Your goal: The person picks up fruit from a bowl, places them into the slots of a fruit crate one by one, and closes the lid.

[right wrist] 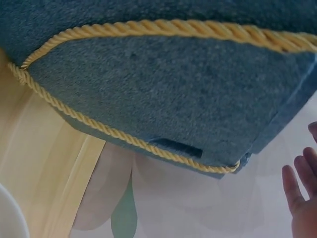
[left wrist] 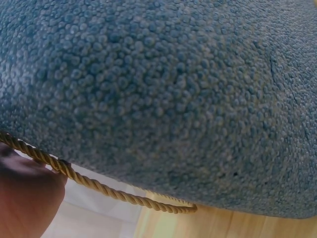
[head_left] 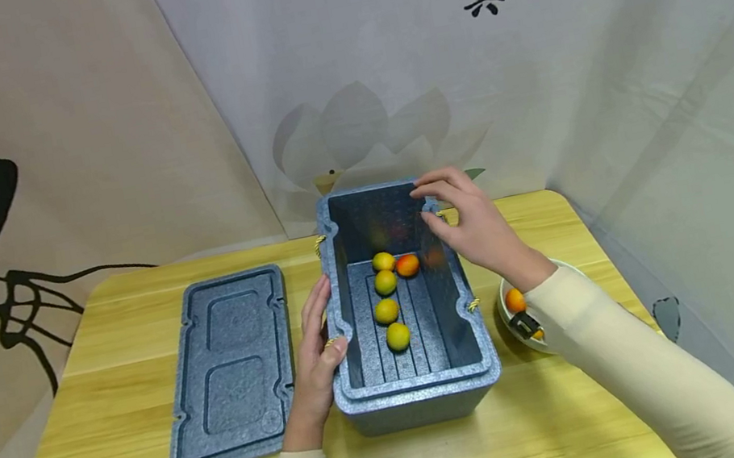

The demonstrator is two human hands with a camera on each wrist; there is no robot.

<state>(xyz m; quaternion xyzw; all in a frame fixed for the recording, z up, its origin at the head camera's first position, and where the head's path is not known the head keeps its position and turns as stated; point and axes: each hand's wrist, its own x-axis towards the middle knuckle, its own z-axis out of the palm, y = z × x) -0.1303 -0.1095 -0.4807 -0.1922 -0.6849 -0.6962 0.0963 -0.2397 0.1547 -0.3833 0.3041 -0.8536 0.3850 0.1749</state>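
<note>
A deep blue-grey foam box (head_left: 420, 395) stands uncovered on the table, with yellow twisted rope (right wrist: 114, 133) along its side. In the head view several round yellow fruits (head_left: 386, 311) lie in a row on its ribbed floor. Beside the far one sits an orange-red fruit (head_left: 407, 265). My left hand (head_left: 316, 361) rests against the box's left side, thumb at the rim, fingers extended along the outside; its palm is hidden. My right hand (head_left: 474, 230) is over the far right rim, fingers spread and slightly bent, holding nothing. Whether its fingertips touch the rim I cannot tell.
The foam lid (head_left: 232, 367) lies flat left of the box. At the right, partly under my right forearm, a white bowl (head_left: 568, 265) contains orange fruit (head_left: 515, 300). The wooden table (head_left: 113, 421) meets a printed cloth backdrop (head_left: 361, 25) behind.
</note>
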